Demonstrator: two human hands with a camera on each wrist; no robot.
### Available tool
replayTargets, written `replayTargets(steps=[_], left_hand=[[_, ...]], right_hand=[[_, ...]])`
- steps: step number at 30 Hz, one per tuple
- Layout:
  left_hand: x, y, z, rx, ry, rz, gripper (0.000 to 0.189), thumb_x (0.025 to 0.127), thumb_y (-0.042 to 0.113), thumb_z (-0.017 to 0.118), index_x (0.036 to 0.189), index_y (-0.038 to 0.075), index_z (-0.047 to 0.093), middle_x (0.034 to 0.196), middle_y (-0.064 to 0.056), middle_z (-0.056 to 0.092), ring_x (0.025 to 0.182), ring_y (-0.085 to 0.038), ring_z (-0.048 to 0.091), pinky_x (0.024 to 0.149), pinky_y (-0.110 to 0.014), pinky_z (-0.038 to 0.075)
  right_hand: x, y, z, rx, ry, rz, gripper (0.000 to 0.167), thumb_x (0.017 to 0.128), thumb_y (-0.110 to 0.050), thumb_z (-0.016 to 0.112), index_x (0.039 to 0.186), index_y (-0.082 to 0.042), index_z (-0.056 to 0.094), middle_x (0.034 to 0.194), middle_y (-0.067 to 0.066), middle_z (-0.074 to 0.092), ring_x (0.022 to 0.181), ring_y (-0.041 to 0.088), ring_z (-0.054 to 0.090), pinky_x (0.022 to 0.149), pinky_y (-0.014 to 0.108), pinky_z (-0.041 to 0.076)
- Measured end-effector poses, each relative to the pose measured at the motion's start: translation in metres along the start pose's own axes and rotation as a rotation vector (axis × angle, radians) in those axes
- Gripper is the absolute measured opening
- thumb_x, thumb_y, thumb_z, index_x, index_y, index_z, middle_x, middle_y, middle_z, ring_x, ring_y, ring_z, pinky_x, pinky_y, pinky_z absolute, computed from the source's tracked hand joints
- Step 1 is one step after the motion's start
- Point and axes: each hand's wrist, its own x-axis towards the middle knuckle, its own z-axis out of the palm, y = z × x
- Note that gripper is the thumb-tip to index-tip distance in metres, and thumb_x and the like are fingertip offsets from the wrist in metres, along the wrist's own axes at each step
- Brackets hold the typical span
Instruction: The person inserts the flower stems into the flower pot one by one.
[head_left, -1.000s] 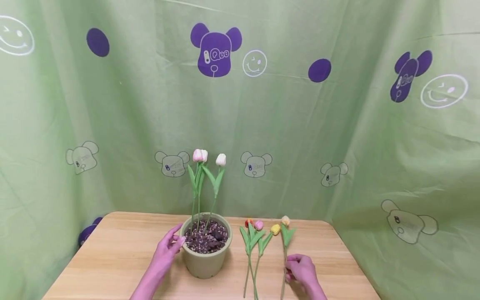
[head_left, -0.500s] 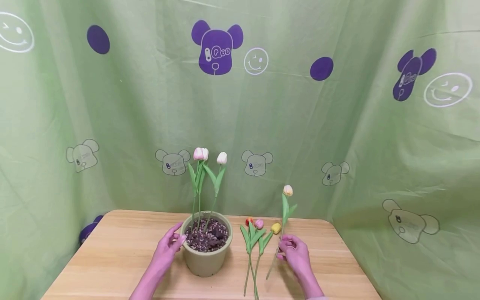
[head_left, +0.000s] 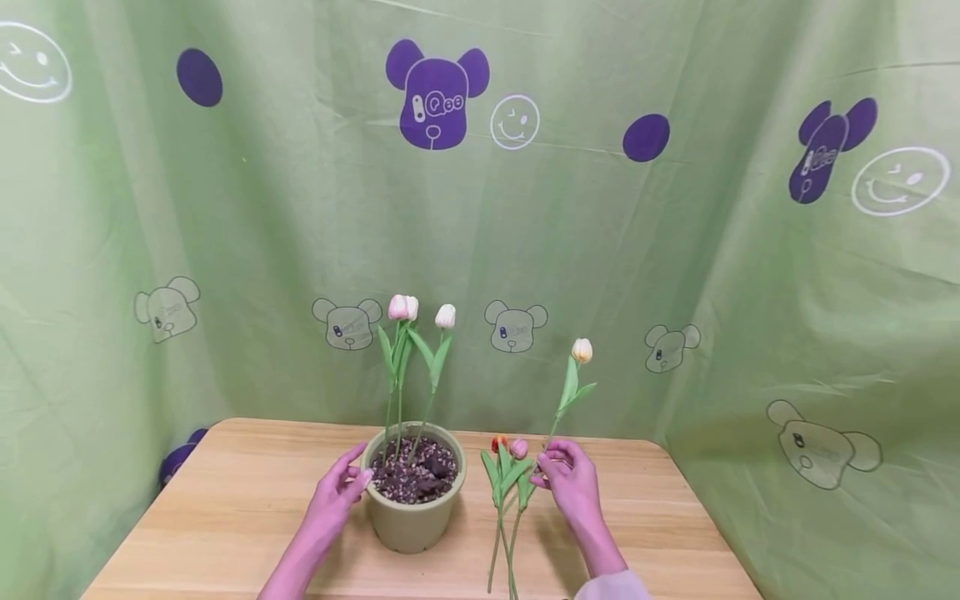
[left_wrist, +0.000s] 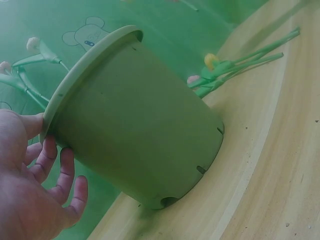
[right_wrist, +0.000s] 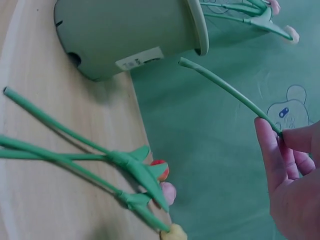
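Observation:
A green flower pot (head_left: 411, 527) filled with dark, speckled soil (head_left: 417, 477) stands on the table. Three pale pink and white tulips (head_left: 445, 317) rise from the soil. At the pot's left rim, my left hand (head_left: 335, 492) pinches the edge between thumb and fingers (left_wrist: 49, 159). My right hand (head_left: 572, 485) pinches the stem of a cream-orange tulip (head_left: 582, 350), its bloom up and leaning right. In the right wrist view the bare lower end of that stem (right_wrist: 220, 81) points toward the pot, apart from it.
Between the pot and my right hand lie a red tulip (head_left: 499, 443), a pink tulip (head_left: 518, 449) and a yellow tulip (right_wrist: 173, 233), stems crossed on the wooden table (head_left: 225, 500). A green printed curtain (head_left: 570, 225) hangs behind and at both sides.
My right hand has picked the cream-orange tulip up off the table, raised it upright and moved it left toward the pot. The left hand stays at the rim.

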Motion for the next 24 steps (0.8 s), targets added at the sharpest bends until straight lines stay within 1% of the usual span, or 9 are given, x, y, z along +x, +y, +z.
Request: replayTargets(steps=[3,8,14,18,24], left_hand=[[0.000,0.000,0.000,-0.007,0.001,0.000,0.060,0.101,0.017,0.065,0.156,0.009,0.042,0.111,-0.016,0.063,0.089,-0.012,0.058,0.089,-0.030,0.052],[0.000,0.000,0.000,-0.014,0.002,-0.002,0.060,0.101,0.016,0.065,0.156,0.009,0.042,0.110,-0.015,0.062,0.088,-0.012,0.057,0.088,-0.029,0.052],[0.000,0.001,0.000,-0.011,0.002,-0.008,0.061,0.101,0.017,0.065,0.157,0.010,0.042,0.110,-0.014,0.062,0.089,-0.012,0.056,0.088,-0.029,0.052],[0.000,0.000,0.000,-0.006,-0.001,-0.007,0.061,0.101,0.017,0.065,0.157,0.009,0.041,0.111,-0.014,0.062,0.089,-0.013,0.057,0.089,-0.029,0.051],[0.000,0.000,-0.001,-0.013,0.001,-0.006,0.061,0.101,0.017,0.065,0.157,0.008,0.041,0.110,-0.015,0.062,0.089,-0.013,0.057,0.088,-0.030,0.051]], right_hand=[[0.002,-0.004,0.005,0.000,0.003,-0.019,0.030,0.096,0.009,0.061,0.125,0.008,0.055,0.111,0.017,0.058,0.083,0.013,0.068,0.079,0.034,0.063],[0.004,-0.011,0.012,0.021,0.000,-0.034,0.029,0.096,0.009,0.062,0.124,0.006,0.056,0.112,0.019,0.058,0.087,0.018,0.068,0.078,0.032,0.063],[0.007,-0.020,0.024,0.057,0.000,-0.091,0.028,0.095,0.010,0.063,0.123,0.004,0.057,0.109,0.017,0.059,0.089,0.021,0.068,0.078,0.033,0.064],[0.011,-0.026,0.035,0.074,-0.003,-0.123,0.027,0.095,0.010,0.063,0.121,0.004,0.057,0.107,0.018,0.060,0.087,0.023,0.068,0.076,0.032,0.064],[0.018,-0.037,0.054,0.075,-0.010,-0.159,0.026,0.095,0.009,0.063,0.120,0.003,0.058,0.106,0.017,0.060,0.087,0.022,0.066,0.075,0.032,0.064]])
